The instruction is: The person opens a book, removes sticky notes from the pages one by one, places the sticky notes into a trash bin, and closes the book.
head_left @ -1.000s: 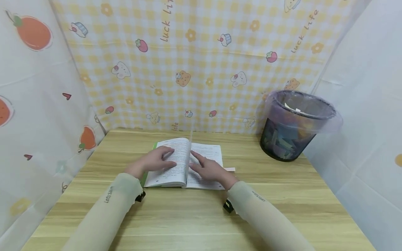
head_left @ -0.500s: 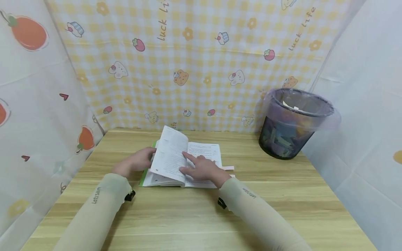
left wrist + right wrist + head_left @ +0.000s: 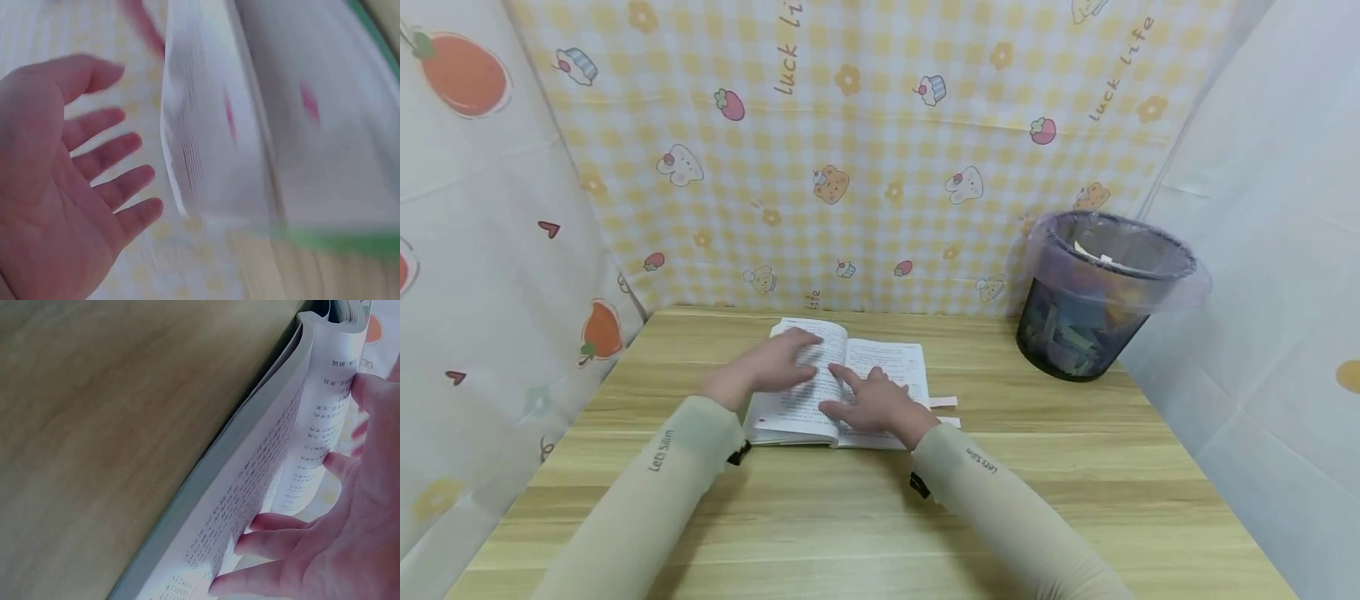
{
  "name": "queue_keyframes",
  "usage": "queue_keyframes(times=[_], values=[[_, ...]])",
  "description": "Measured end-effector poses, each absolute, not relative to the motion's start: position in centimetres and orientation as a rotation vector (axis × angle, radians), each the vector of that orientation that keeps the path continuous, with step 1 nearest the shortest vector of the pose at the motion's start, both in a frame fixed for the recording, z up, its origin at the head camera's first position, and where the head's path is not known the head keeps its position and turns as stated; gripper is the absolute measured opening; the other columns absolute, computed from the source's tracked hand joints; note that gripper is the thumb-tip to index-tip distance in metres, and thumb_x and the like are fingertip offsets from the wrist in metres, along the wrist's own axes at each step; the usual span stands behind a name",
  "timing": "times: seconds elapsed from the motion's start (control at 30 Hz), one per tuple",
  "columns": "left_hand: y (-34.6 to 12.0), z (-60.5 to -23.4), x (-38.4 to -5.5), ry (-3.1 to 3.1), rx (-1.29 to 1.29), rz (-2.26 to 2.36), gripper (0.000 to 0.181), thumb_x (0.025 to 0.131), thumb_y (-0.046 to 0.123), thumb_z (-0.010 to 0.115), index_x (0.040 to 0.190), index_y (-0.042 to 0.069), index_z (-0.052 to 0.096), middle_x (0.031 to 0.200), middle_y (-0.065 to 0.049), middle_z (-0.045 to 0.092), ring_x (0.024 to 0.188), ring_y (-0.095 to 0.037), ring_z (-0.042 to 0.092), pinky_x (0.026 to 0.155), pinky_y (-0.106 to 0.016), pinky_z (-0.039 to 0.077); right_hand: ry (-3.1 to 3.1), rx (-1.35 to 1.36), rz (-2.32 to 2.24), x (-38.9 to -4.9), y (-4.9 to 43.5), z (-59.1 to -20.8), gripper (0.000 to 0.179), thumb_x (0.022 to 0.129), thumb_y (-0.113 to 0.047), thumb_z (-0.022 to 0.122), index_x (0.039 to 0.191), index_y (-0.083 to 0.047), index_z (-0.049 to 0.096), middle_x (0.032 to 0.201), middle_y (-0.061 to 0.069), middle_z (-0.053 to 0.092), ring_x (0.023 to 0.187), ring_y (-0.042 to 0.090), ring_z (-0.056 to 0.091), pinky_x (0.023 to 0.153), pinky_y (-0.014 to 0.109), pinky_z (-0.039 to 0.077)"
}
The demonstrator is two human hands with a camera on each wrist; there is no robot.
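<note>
An open book with printed pages lies on the table, its green cover edge showing in the left wrist view. My left hand is over the left page, fingers spread towards the gutter. In the left wrist view that hand has loose, parted fingers with nothing between them, beside the blurred pages. My right hand rests across the gutter and right page, index finger and thumb reaching onto the left page. The right wrist view has its fingertips touching the printed pages.
Two pale paper strips stick out from the book's right edge. A dark waste bin with a translucent purple liner stands at the back right of the wooden table. A checked curtain hangs behind.
A raised page has gone over to the left and now lies on that side. My left hand went behind it, then came over the page. The right hand shifted slightly left.
</note>
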State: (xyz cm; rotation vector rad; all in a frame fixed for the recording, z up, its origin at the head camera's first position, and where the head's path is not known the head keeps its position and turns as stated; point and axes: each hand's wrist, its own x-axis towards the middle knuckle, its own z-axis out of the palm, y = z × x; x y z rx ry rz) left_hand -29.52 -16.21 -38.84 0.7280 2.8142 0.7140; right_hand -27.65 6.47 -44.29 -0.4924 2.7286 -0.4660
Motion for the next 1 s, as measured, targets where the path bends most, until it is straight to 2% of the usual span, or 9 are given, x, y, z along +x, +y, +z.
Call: queue_keyframes(times=[0.13,0.3,0.4,0.53,0.63,0.67,0.73,0.9,1.0], values=[[-12.9,-39.4,-29.6,2.730,0.814,0.519,0.062,0.105,0.025,0.065,0.160,-0.002,0.052,0.172,-0.027,0.043,0.162,-0.050,0.036,0.132,-0.068,0.029,2.738,-0.509,-0.453,-27.7,6.6,-44.6,0.083,0.104,-0.080,0.043,0.175,-0.045,0.022,0.163,0.029,0.049,0.147,0.043,0.054,0.117,0.081,0.040],[-11.5,-40.7,-29.8,2.690,0.699,0.440,0.068,0.107,0.038,0.066,0.164,0.006,0.050,0.178,-0.021,0.035,0.165,-0.053,0.026,0.128,-0.079,0.025,2.719,-0.551,-0.467,-27.7,7.1,-44.7,0.086,0.105,-0.076,0.044,0.177,-0.035,0.021,0.167,0.027,0.046,0.153,0.043,0.050,0.119,0.075,0.043],[-11.5,-41.4,-29.7,2.689,0.639,0.467,0.076,0.107,0.046,0.068,0.169,0.011,0.043,0.181,-0.017,0.027,0.166,-0.054,0.018,0.125,-0.086,0.019,2.683,-0.584,-0.509,-27.8,7.9,-44.3,0.098,0.103,-0.075,0.052,0.177,-0.018,0.022,0.170,0.027,0.044,0.155,0.043,0.049,0.122,0.069,0.044],[-11.3,-41.9,-29.1,2.709,0.600,0.447,0.083,0.102,0.053,0.073,0.171,0.018,0.042,0.183,-0.015,0.019,0.167,-0.052,0.013,0.120,-0.093,0.014,2.597,-0.666,-0.523,-28.0,9.3,-43.7,0.103,0.099,-0.072,0.065,0.166,0.001,0.039,0.171,0.030,0.042,0.158,0.044,0.045,0.126,0.060,0.045],[-11.0,-42.2,-28.8,2.711,0.575,0.444,0.084,0.097,0.057,0.076,0.168,0.023,0.047,0.184,-0.015,0.014,0.167,-0.051,0.010,0.120,-0.093,0.013,2.540,-0.694,-0.487,-28.1,9.9,-43.7,0.100,0.099,-0.070,0.067,0.168,-0.003,0.040,0.178,0.027,0.031,0.167,0.043,0.029,0.133,0.062,0.033],[-11.0,-42.2,-28.7,2.708,0.566,0.450,0.084,0.096,0.057,0.078,0.168,0.025,0.048,0.185,-0.014,0.013,0.167,-0.051,0.009,0.120,-0.093,0.013,2.533,-0.690,-0.470,-28.1,10.1,-43.7,0.101,0.099,-0.069,0.066,0.172,-0.007,0.035,0.182,0.024,0.022,0.171,0.042,0.018,0.136,0.063,0.026],[-10.9,-42.0,-28.5,2.700,0.549,0.468,0.084,0.094,0.056,0.080,0.166,0.026,0.051,0.186,-0.012,0.008,0.168,-0.051,0.006,0.121,-0.092,0.013,2.525,-0.685,-0.450,-28.2,10.4,-43.8,0.100,0.099,-0.062,0.068,0.175,-0.010,0.028,0.183,0.021,0.016,0.172,0.040,0.014,0.137,0.064,0.022],[-10.6,-41.8,-28.4,2.682,0.512,0.485,0.086,0.090,0.057,0.084,0.165,0.027,0.053,0.187,-0.010,-0.001,0.169,-0.053,0.000,0.122,-0.092,0.011,2.517,-0.706,-0.484,-28.2,11.0,-43.8,0.092,0.098,-0.042,0.070,0.174,-0.010,0.031,0.184,0.019,0.017,0.172,0.039,0.015,0.138,0.059,0.022],[-10.2,-42.0,-28.4,2.686,0.484,0.481,0.088,0.088,0.061,0.085,0.164,0.028,0.055,0.187,-0.012,0.001,0.169,-0.054,0.000,0.120,-0.093,0.011,2.535,-0.757,-0.540,-28.6,11.8,-43.8,0.081,0.101,-0.032,0.069,0.169,-0.003,0.039,0.180,0.021,0.029,0.169,0.039,0.026,0.138,0.055,0.025]])
